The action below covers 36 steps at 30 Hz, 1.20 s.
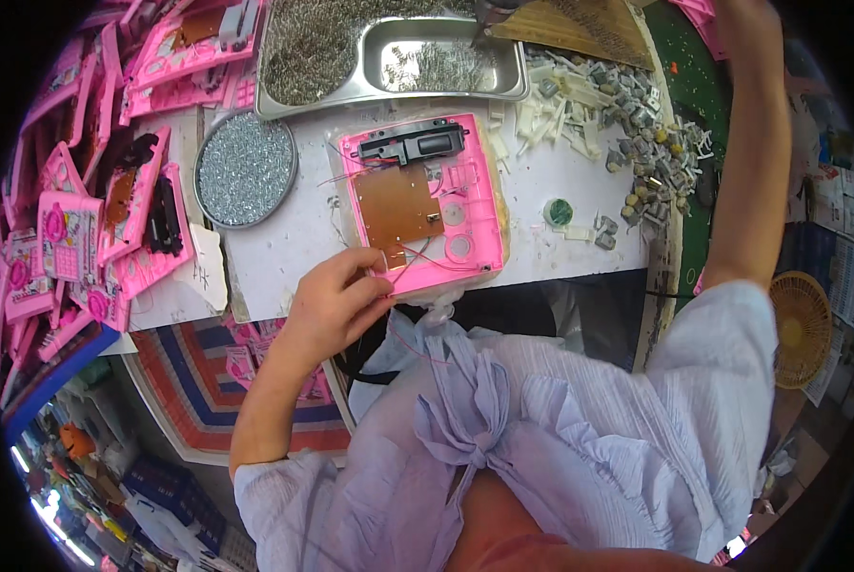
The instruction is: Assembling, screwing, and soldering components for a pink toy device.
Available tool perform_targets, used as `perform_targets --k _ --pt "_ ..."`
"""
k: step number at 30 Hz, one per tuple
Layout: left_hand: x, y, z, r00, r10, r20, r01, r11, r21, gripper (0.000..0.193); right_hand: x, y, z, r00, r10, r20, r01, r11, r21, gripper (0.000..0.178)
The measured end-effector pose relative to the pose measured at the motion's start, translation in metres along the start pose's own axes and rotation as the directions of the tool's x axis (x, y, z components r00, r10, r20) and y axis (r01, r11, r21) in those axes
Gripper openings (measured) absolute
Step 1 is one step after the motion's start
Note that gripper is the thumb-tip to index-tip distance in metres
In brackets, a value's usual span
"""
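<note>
A pink plastic toy casing [489,224] lies open side up in front of me, with a brown circuit board [398,212], a black speaker-like part [416,143] and thin wires in it. My left hand [336,297] is closed at its near left corner, thumb and fingers pinching the edge. From those fingertips a thin red wire hangs toward my lap. Far off at the upper right, my right hand [746,27] reaches to the picture's edge beside a pink plastic part [700,11]; its fingers are cut off from view.
Many pink casings [70,234] are piled at the left. A round dish of small metal pieces [246,170] stands beside a steel tray [503,84] full of screws or springs. Grey and white small parts [637,143] spread at the right, near a green spool-like piece [558,212].
</note>
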<state>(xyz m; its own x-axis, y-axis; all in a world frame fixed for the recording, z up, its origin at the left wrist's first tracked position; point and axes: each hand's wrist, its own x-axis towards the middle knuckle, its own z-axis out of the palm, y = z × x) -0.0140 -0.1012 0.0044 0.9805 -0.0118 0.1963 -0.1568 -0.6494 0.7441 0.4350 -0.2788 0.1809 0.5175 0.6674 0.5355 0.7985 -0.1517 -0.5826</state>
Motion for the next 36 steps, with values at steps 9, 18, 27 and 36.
perform_targets --k 9,18,27,36 --pt "0.001 -0.004 0.003 0.999 0.049 -0.003 -0.049 0.998 0.042 0.027 -0.209 -0.080 0.138 0.787 -0.248 0.565 0.144 0.964 0.223 0.019" --pt "0.001 -0.003 0.002 0.997 0.071 -0.008 -0.070 0.993 0.093 0.027 -0.222 -0.081 0.142 0.808 -0.312 0.499 0.275 0.950 0.147 0.025" --pt "0.019 0.017 -0.026 0.993 -0.029 0.110 0.021 0.997 0.078 0.025 -0.188 -0.029 0.112 0.917 -0.083 0.391 0.159 0.973 -0.166 0.024" --pt "0.177 -0.021 -0.046 0.988 0.041 -0.147 0.012 0.937 0.348 0.009 -0.174 -0.028 0.117 0.938 -0.145 0.315 0.251 0.911 -0.328 0.020"
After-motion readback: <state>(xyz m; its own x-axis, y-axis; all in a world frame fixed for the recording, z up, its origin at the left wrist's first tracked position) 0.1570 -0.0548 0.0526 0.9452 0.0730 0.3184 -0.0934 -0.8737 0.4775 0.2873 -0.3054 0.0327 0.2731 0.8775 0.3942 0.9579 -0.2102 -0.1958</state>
